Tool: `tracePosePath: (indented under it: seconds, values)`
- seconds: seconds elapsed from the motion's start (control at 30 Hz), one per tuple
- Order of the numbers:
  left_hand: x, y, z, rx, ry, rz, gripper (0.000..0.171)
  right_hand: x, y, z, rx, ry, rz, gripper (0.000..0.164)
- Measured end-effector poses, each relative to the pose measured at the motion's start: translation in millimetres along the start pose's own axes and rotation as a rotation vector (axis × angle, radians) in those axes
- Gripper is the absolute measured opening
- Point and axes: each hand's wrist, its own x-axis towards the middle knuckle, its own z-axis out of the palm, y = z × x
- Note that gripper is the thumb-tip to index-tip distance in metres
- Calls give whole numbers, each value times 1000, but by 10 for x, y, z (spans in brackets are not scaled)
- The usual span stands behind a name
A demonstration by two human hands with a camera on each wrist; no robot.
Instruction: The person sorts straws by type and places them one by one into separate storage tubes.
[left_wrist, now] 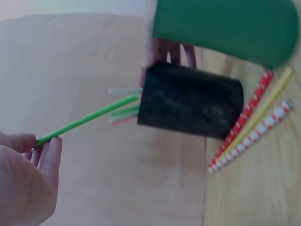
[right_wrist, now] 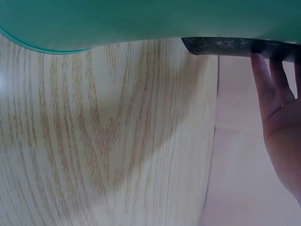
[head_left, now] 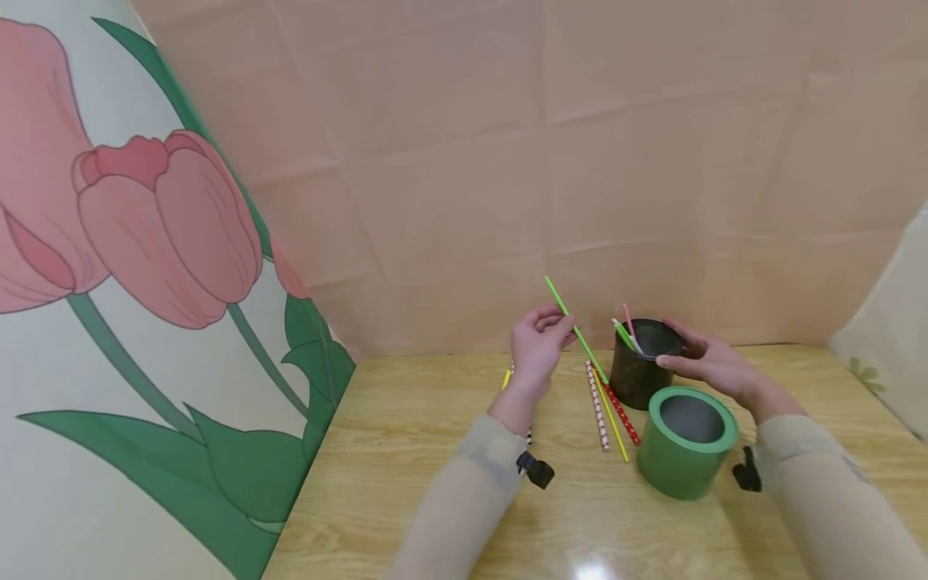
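Note:
My left hand (head_left: 536,346) pinches a bright green straw (head_left: 584,342) by its upper part. In the left wrist view the straw's free end is close to the mouth of a black cup (left_wrist: 188,101). A few straws (head_left: 627,334), green, pink and whitish, stick up out of that cup. My right hand (head_left: 714,366) holds the cup at its right side near the rim, thumb in front and fingers behind. The right wrist view shows the fingertips (right_wrist: 257,63) against the cup's dark wall.
A green round container (head_left: 674,471) with a grey inside stands in front of the black cup. Left of them lie a red dotted straw (head_left: 623,415), a yellow straw (head_left: 612,419) and a white patterned straw (head_left: 598,407). More straws (head_left: 506,379) are partly hidden behind my left forearm.

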Motion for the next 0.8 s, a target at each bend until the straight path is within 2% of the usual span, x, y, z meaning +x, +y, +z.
tracePosePath:
  seconds: [0.27,0.5,0.8]
  values:
    - [22,8,344,-56,12,57,23,-4,-33,-4,12,2,-9,91]
    - [56,-67,516,-100,24,136,23,-7,-36,22,26,-3,-4,92]
    - [78,-168,687,-25,39,196,20,-17,-13,20,25,4,-3,92]
